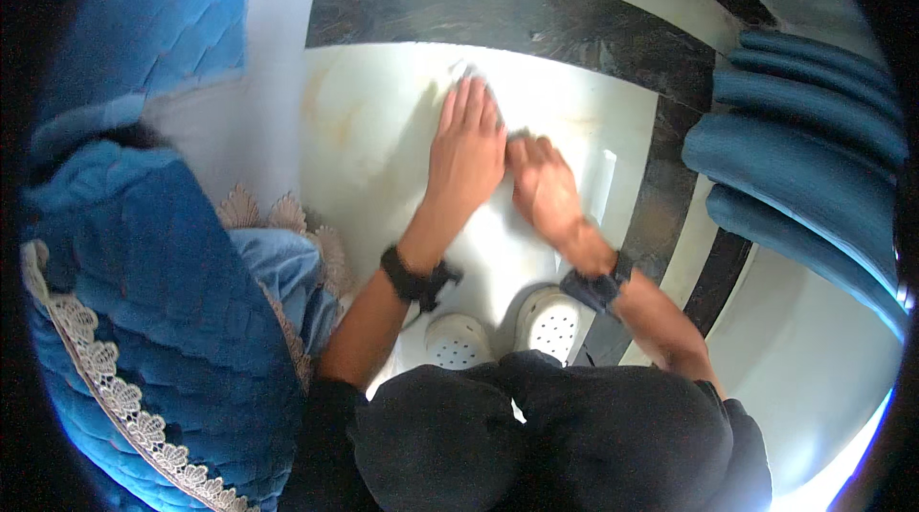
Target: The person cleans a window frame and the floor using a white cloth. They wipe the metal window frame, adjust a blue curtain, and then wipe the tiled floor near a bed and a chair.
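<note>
My left hand (468, 142) is stretched forward over the pale glossy floor (366, 124), palm down, fingers together and straight. Something small and grey shows past its fingertips and along its edge; most of it is hidden and I cannot tell what it is. Close beside it on the right, my right hand (543, 182) has its fingers curled, slightly blurred, near the same grey thing. Whether either hand grips it is not clear. Both wrists wear black bands.
Blue quilted fabric with lace trim (143, 411) bulges at the left. Folded teal cloths (797, 131) are stacked at the right. Dark stone bands (459, 2) cross the floor. White perforated clogs (549, 318) stand below my hands, by my black-clothed knees.
</note>
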Motion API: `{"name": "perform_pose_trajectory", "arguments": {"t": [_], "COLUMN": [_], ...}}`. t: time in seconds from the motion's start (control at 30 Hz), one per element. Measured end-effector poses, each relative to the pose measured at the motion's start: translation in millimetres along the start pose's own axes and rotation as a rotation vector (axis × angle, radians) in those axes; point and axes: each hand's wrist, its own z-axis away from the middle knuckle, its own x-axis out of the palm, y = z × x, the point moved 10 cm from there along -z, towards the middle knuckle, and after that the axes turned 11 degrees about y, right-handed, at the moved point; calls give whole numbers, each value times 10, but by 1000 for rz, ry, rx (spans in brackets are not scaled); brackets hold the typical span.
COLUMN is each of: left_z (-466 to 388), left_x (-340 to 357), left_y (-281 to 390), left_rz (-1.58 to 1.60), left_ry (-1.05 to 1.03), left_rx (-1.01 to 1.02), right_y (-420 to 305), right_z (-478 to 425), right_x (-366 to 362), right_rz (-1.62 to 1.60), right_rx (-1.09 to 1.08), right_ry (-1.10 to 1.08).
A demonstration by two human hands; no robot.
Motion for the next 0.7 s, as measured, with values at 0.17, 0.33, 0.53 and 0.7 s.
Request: {"name": "perform_pose_trajectory", "arguments": {"t": [0.17,0.33,0.53,0.7], "left_z": [542,-54,-901,-455], "left_x": [-123,-63,592,1258], "left_y": [-47,-233,580,1659], "left_rz": [-132,-147,-29,423], "left_ry": [-133,-65,7,-59], "left_rx": [-132,-17,296,169], "right_y": [-331,-262,850,1514], "right_z": [348,-148,-164,955], "right_x": [43,91,-245,-435], "right_rz": [-189,-216,-103,-29], "right_rx": [-67,-32,218,363], "right_ry": [-17,138,273,241]}}
